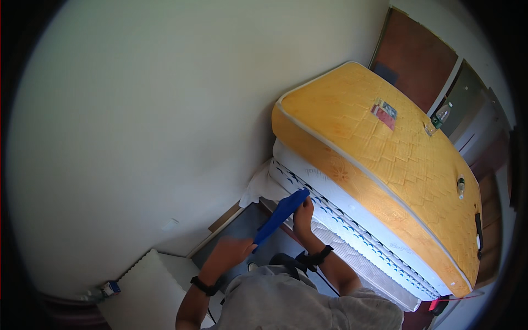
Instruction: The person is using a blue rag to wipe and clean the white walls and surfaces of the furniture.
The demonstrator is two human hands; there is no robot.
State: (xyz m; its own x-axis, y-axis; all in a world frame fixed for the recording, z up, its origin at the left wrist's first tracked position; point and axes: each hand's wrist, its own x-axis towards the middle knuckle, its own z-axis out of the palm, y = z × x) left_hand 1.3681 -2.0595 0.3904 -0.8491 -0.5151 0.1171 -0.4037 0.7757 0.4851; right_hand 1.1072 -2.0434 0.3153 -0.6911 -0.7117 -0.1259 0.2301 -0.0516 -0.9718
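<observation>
While left grip (231,253), right grip (303,216) clasp ends — blue cloth (276,219) slants lengthwise forward, rightward.

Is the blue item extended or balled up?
Extended: blue item spans left hand to right hand as a strip; whether folded, cannot tell.

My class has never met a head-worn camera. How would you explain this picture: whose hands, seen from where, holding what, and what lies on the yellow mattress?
No machine is at work: these are a person's own bare hands. The one picture comes from the left of two wide cameras worn on the head, looking down, so straight edges bend near the rim. The left hand and right hand hold a blue item between them; its exact kind is unclear. On the yellow mattress are two bottles, a dark thin object and a coloured patch, perhaps paper or a label.
</observation>
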